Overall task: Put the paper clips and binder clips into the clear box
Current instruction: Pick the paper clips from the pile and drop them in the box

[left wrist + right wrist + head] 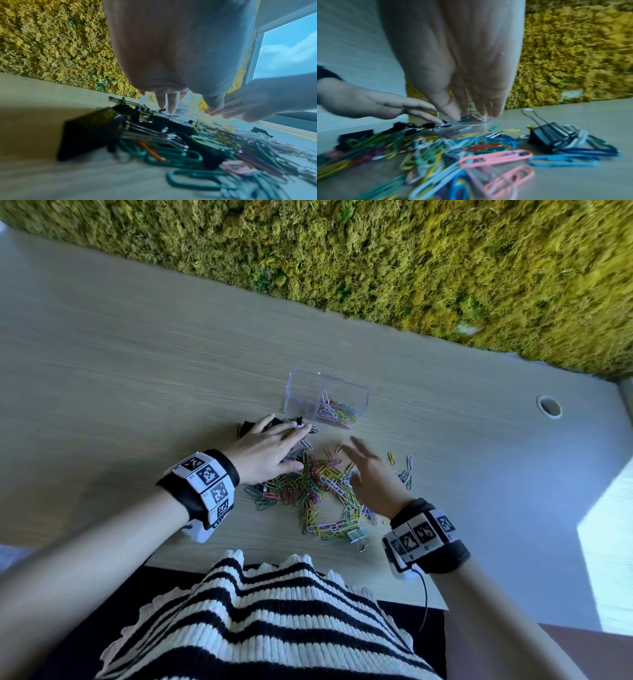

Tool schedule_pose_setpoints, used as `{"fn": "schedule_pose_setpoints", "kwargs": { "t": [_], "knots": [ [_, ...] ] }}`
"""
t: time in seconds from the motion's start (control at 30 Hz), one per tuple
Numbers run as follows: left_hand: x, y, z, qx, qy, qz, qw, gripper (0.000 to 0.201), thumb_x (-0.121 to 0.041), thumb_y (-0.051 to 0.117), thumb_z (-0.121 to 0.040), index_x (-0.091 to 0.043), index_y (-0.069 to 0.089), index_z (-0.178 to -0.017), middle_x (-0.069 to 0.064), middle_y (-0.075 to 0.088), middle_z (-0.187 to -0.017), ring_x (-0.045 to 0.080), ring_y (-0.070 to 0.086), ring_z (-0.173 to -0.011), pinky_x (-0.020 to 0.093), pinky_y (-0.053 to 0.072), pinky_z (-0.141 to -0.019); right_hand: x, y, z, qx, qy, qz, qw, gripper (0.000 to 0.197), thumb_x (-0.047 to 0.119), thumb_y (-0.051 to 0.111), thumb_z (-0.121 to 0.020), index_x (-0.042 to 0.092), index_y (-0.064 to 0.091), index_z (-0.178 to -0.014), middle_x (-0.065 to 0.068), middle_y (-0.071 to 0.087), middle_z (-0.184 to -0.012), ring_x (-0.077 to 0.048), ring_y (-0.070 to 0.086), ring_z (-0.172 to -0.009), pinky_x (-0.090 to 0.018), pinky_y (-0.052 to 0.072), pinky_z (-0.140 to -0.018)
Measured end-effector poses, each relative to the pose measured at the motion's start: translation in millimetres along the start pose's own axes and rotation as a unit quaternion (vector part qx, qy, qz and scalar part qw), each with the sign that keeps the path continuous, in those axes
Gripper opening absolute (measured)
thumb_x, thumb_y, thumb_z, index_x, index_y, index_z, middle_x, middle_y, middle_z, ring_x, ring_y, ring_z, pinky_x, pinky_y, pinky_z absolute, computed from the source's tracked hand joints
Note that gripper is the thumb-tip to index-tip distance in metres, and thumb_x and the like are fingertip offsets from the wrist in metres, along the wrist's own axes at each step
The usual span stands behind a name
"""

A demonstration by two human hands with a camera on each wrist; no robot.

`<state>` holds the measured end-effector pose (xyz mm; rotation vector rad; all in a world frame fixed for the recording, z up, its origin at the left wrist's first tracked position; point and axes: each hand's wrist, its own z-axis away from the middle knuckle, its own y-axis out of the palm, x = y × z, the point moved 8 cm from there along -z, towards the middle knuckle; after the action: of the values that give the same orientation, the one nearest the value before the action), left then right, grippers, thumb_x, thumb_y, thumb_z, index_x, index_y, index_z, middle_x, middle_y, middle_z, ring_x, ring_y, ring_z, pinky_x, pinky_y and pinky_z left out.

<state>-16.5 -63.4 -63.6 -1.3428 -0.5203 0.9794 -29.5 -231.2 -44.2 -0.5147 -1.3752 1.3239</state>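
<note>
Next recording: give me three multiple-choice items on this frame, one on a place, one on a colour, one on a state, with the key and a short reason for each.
1. Where do the paper clips already in the clear box lie?
A. In its right compartment
B. In its left compartment
C. On its lid

2. What colour is the binder clip lying nearest the person, at the near edge of the paper clip pile?
A. Red
B. Light teal
C. Black

3. How is the right hand held?
A. Clenched in a fist
B. Pinching a binder clip
C. Fingers spread, holding nothing

Key: 1 A, the head view shows the coloured clips right of the divider and the left side empty. 2 B, its body is pale teal with wire handles. 3 C, the head and right wrist views show straight, empty fingers above the pile.
</note>
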Motion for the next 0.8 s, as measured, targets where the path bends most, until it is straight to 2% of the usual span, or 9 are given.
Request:
{"fn": "schedule_pose_setpoints", "kwargs": {
  "t": [0.07,0.1,0.2,0.3,0.37,0.47,0.57,0.67,0.8],
  "knots": [
    [-8,1,0,0.000,0.010,0.013,1.000,0.080,-0.065,0.019,-0.087,-0.020,-0.004,-0.149,0.000,0.022,-0.155,0.009,0.006,-0.144,0.042,-0.003,-0.117,-21,-3,-4,-0.014,0.074,-0.004,0.997,0.057,0.009,0.052,-0.087,0.008,0.031,-0.139,-0.017,0.027,-0.149,-0.031,0.027,-0.137,-0.040,0.030,-0.110],
    [-11,2,1,-0.003,0.017,0.017,1.000,0.082,-0.066,0.021,-0.086,-0.020,-0.003,-0.149,0.000,0.023,-0.154,0.010,0.006,-0.144,0.042,-0.003,-0.117,-24,-4,-6,-0.008,0.085,0.000,0.996,0.056,0.018,0.056,-0.087,0.006,0.032,-0.137,-0.018,0.032,-0.145,-0.031,0.029,-0.135,-0.041,0.031,-0.109],
    [-19,5,5,0.001,0.032,0.007,0.999,0.092,-0.074,0.025,-0.080,-0.021,-0.005,-0.149,0.002,0.025,-0.154,0.010,0.006,-0.144,0.041,-0.005,-0.117,-9,4,-8,0.014,0.025,0.034,0.999,0.075,0.042,0.064,-0.081,0.006,0.033,-0.139,-0.012,0.032,-0.145,-0.027,0.029,-0.132,-0.038,0.028,-0.109],
    [-19,7,9,0.010,0.023,0.007,1.000,0.099,-0.073,0.044,-0.076,-0.022,0.000,-0.149,0.002,0.021,-0.155,0.010,0.004,-0.144,0.038,-0.009,-0.115,15,17,-2,0.043,-0.038,0.039,0.998,0.092,0.049,0.070,-0.073,0.009,0.027,-0.144,-0.009,0.031,-0.147,-0.024,0.027,-0.133,-0.035,0.026,-0.111],
    [-18,6,11,0.000,0.025,0.007,1.000,0.103,-0.070,0.055,-0.073,-0.023,0.003,-0.149,0.000,0.019,-0.155,0.010,0.005,-0.144,0.039,-0.007,-0.116,25,19,2,0.040,-0.065,0.044,0.996,0.094,0.051,0.073,-0.068,0.013,0.031,-0.142,-0.008,0.035,-0.143,-0.023,0.032,-0.128,-0.040,0.033,-0.109],
    [-15,4,13,-0.024,0.024,0.012,0.999,0.104,-0.068,0.061,-0.070,-0.024,0.009,-0.149,-0.001,0.022,-0.154,0.009,0.005,-0.143,0.036,-0.007,-0.116,21,14,1,0.010,-0.027,0.115,0.993,0.104,0.073,0.064,-0.059,0.014,0.032,-0.139,-0.007,0.039,-0.137,-0.023,0.036,-0.120,-0.042,0.037,-0.102],
    [-13,-1,15,-0.052,0.024,0.016,0.998,0.104,-0.068,0.062,-0.067,-0.023,0.015,-0.148,-0.002,0.024,-0.154,0.008,0.004,-0.142,0.036,-0.006,-0.116,13,11,0,-0.010,0.027,0.163,0.986,0.109,0.091,0.046,-0.047,0.017,0.044,-0.127,-0.005,0.047,-0.118,-0.023,0.041,-0.107,-0.041,0.037,-0.090],
    [-10,-1,15,-0.056,0.015,0.025,0.998,0.103,-0.068,0.062,-0.068,-0.022,0.017,-0.149,0.000,0.025,-0.153,0.006,-0.001,-0.138,0.027,-0.018,-0.109,23,18,-1,-0.018,0.021,0.178,0.984,0.107,0.095,0.040,-0.044,0.022,0.052,-0.121,-0.003,0.050,-0.106,-0.022,0.043,-0.100,-0.041,0.039,-0.086],
    [-9,2,14,-0.047,0.010,0.029,0.998,0.104,-0.071,0.060,-0.068,-0.023,0.015,-0.149,0.000,0.025,-0.153,0.007,0.001,-0.139,0.025,-0.021,-0.106,39,24,-7,-0.022,-0.001,0.193,0.981,0.084,0.080,0.057,-0.056,0.019,0.058,-0.114,-0.004,0.056,-0.106,-0.025,0.044,-0.103,-0.042,0.037,-0.085]
  ]
}}
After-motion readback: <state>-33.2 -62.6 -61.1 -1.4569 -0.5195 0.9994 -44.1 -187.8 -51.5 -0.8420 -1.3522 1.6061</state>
